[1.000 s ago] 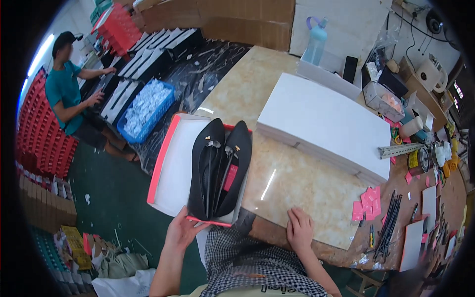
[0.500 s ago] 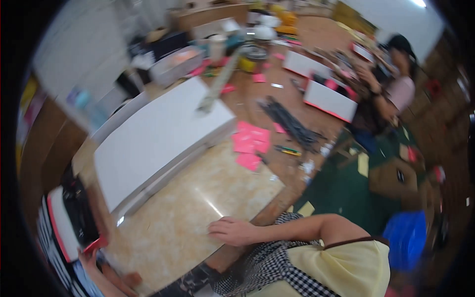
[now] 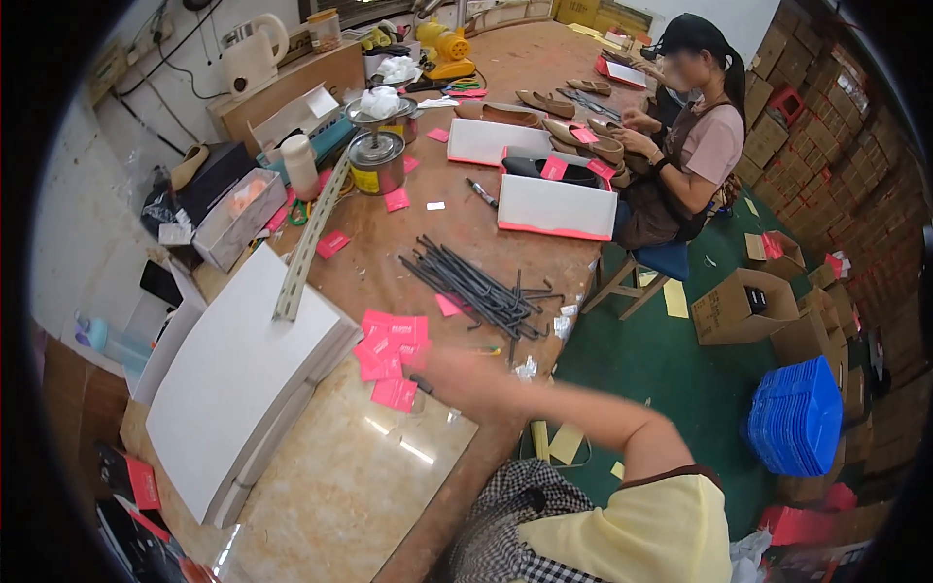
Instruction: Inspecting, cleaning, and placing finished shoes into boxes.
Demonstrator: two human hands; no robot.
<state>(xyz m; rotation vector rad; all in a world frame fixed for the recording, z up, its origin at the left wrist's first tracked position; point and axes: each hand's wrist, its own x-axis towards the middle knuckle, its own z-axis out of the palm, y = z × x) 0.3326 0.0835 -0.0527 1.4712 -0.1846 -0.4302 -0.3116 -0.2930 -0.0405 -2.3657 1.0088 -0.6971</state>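
My right hand (image 3: 468, 377) is over the workbench, smeared by motion, so its fingers cannot be made out. Just left of it lies a loose pile of pink cards (image 3: 393, 345), with a small dark object (image 3: 421, 384) between them and the hand. Beyond the hand is a heap of thin dark rods (image 3: 476, 287), some with bent ends. A stack of large white sheets (image 3: 253, 379) covers the left of the bench, a slotted metal angle bar (image 3: 309, 248) resting across its far end. My left hand is out of sight.
Black and pink-red shoeboxes (image 3: 141, 481) crowd the lower left. Across the bench (image 3: 505, 58) stand a metal can (image 3: 376, 163), open white boxes (image 3: 556, 204) and several shoes. A co-worker (image 3: 695, 146) sits at the right. Blue trays (image 3: 795, 418) and cartons stand on the green floor.
My right hand has moved from the bench's near edge forward to beside the pink cards. My left hand, earlier at a shoebox on the lower left, has left the view. The view has turned rightward.
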